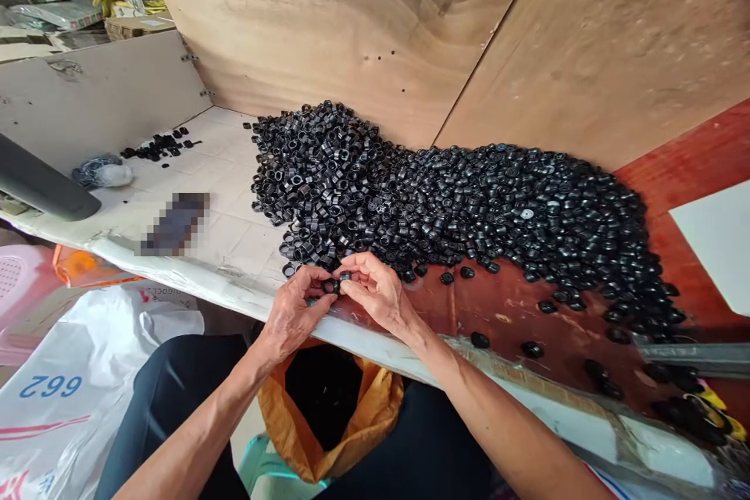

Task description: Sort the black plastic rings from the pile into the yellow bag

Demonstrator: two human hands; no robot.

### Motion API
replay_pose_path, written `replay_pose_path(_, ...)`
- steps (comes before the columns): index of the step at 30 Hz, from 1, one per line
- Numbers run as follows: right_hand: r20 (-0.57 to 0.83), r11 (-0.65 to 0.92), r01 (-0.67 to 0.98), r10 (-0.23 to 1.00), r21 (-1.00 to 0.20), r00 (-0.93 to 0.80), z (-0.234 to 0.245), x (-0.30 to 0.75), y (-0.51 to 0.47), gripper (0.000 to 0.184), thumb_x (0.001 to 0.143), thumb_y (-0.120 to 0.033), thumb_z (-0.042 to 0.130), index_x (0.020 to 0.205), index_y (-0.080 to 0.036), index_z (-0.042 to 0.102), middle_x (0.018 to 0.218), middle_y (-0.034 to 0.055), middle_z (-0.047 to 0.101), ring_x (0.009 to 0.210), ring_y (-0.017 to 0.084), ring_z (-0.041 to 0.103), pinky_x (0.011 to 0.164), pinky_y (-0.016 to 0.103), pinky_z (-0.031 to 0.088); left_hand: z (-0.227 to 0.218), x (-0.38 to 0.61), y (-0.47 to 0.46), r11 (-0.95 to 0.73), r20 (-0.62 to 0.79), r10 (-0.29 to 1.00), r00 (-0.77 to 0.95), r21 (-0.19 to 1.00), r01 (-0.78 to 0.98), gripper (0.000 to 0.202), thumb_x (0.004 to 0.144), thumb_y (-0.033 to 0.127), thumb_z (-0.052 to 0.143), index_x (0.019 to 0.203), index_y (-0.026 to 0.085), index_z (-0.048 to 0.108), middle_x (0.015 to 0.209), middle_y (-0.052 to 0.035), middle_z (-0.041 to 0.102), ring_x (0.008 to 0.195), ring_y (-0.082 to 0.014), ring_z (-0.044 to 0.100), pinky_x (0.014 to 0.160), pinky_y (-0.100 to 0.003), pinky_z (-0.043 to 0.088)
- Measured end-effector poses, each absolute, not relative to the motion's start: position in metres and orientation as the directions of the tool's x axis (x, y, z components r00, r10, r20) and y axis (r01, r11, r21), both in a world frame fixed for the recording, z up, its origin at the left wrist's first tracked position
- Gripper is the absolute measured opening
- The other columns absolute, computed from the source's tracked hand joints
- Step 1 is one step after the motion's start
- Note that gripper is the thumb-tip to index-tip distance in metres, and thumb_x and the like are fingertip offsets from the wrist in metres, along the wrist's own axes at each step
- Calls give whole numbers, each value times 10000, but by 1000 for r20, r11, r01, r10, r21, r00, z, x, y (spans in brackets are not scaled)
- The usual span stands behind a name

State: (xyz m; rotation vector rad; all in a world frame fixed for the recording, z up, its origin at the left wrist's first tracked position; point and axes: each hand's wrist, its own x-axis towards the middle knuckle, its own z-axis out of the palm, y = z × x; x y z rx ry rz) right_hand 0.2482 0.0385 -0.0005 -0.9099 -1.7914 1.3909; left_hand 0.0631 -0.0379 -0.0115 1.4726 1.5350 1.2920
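At the table's front edge, my left hand point(296, 308) pinches a small black plastic ring point(330, 286) between thumb and fingertips. Close against it, my right hand point(378, 293) grips a small black cylindrical plastic part point(345, 276). Whether the two pieces touch is hard to make out. Just beyond my hands rises a heap of black plastic rings point(310, 172). It runs rightward into a heap of round black caps point(498, 195). Below my hands, an orange-brown sack point(273, 406) gapes between my knees, its inside dark.
Plywood panels point(351, 23) back the table. On the left are a grey tube point(44, 176), loose black pieces point(161, 145), a plastic bag point(104, 171) and a pixelated object point(176, 224). A grey metal bar point(697, 355) lies right. A white sack point(87, 383) stands lower left.
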Motion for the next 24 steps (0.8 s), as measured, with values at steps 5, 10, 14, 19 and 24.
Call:
replay_pose_path(5,319,414,86,803,-906,-504,4,249,37,145,929,-220,682,1050,-230,761,1177,74,732,976,199,692,826,312,554,-14,64,-39,-91,158,971,-182,939,332,232,868,259,741,1087,218,676,1039,-36,760,846,-163,754,836,-333,655)
replay_pose_path(10,350,476,100,759,-874,-549,2,246,37,121,922,-186,712,1018,-233,770,1033,42,759,905,189,707,838,309,560,-13,65,-41,-84,154,969,-193,941,327,243,862,289,759,1078,217,674,1013,-33,766,840,-174,764,831,-339,661)
replay_pose_path(14,338,475,127,766,-871,-546,0,246,37,99,930,-207,729,1017,-229,771,1014,36,761,878,182,705,814,295,551,-12,64,-43,-106,163,969,-188,953,283,258,871,306,767,1094,224,667,1059,-37,769,875,-181,776,835,-335,664)
replay_pose_path(19,315,461,145,772,-876,-552,-2,248,37,73,946,-271,754,1002,-230,776,976,35,747,831,180,693,767,293,538,-17,61,-45,-169,219,964,-152,942,289,216,925,305,749,1113,226,677,1112,-45,752,902,-169,768,853,-317,654)
replay_pose_path(24,310,476,169,763,-863,-567,-9,248,37,116,981,-338,731,983,-231,774,945,38,745,795,176,678,753,291,528,-19,58,-46,-290,375,919,-122,852,436,161,956,319,744,1079,225,698,1123,-61,764,937,-174,759,826,-303,638)
